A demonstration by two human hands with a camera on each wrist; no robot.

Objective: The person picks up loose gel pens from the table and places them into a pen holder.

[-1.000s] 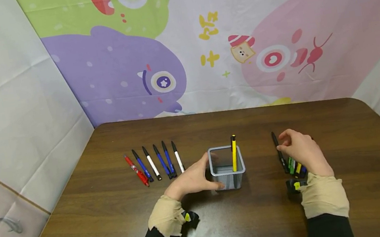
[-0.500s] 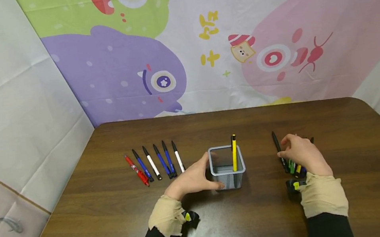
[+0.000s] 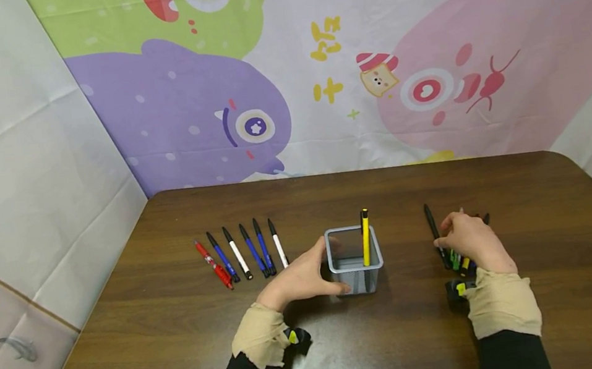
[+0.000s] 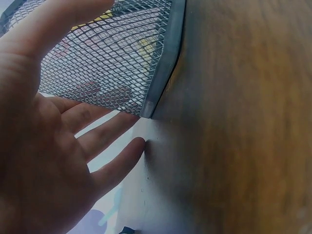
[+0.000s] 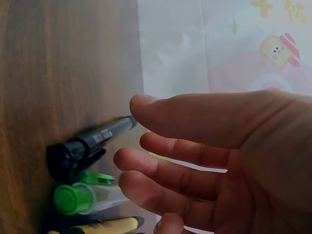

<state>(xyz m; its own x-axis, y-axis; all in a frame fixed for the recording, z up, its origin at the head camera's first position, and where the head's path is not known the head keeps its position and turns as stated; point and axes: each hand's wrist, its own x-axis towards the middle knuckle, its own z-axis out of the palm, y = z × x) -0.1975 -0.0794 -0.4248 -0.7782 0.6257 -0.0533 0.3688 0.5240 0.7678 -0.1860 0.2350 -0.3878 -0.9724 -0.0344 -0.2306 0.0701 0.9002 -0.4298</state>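
A silver mesh pen holder [image 3: 358,281] stands upright on the table with a yellow pen [image 3: 365,234] in it. My left hand [image 3: 298,277] holds its left side, thumb along the front mesh [image 4: 107,63] and the other fingers behind. On the right, my right hand [image 3: 474,239] hovers over a group of pens, partly covering them. Its thumb and fingers are apart, with nothing pinched between them. Nearest to the thumb lies a black pen [image 5: 95,141]. Beside that are a green-capped marker [image 5: 75,199] and a yellow marker [image 5: 107,226].
Left of the holder lies a row of several pens: a red pen [image 3: 214,265], blue pens [image 3: 251,249] and white pens [image 3: 237,253]. The brown wooden table [image 3: 385,347] meets a printed cloth backdrop [image 3: 334,136] at its far edge.
My right hand has lowered slightly toward the pens, its fingers drawing a little nearer the body. The left hand and the pen holder stay where they were.
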